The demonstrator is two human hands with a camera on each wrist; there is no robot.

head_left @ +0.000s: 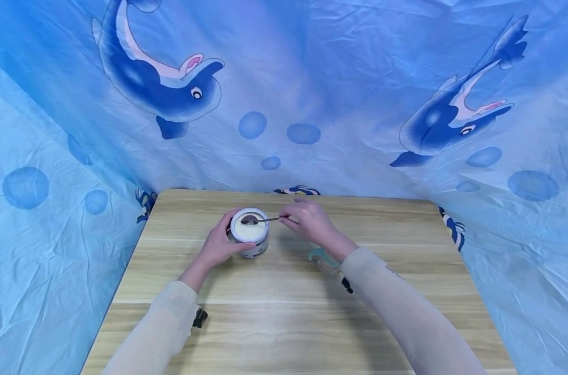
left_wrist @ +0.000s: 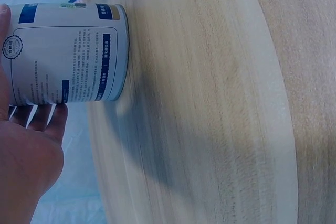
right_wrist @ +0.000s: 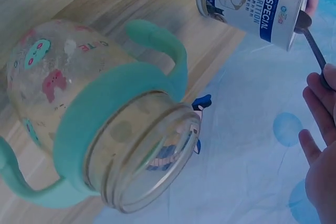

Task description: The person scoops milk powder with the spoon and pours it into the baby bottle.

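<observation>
A white and blue pet milk powder can (head_left: 261, 246) stands on the wooden table, its top open and pale contents showing inside. My left hand (head_left: 220, 242) grips the can round its side; in the left wrist view the fingers wrap behind the printed label. Between the thumb and fingers of my right hand (head_left: 307, 219) is the handle of a dark metal spoon (head_left: 270, 219). The spoon's bowl is over the can's mouth; whether it touches the contents I cannot tell. Close to my right forearm stands a clear bottle (right_wrist: 121, 132) with teal handles and an open neck.
The wooden table (head_left: 274, 323) ends at a blue sheet (head_left: 359, 104) printed with dolphins, hanging behind it and at both sides. In the head view the right forearm partly covers the bottle. A black strap piece (head_left: 200, 317) shows at the left wrist.
</observation>
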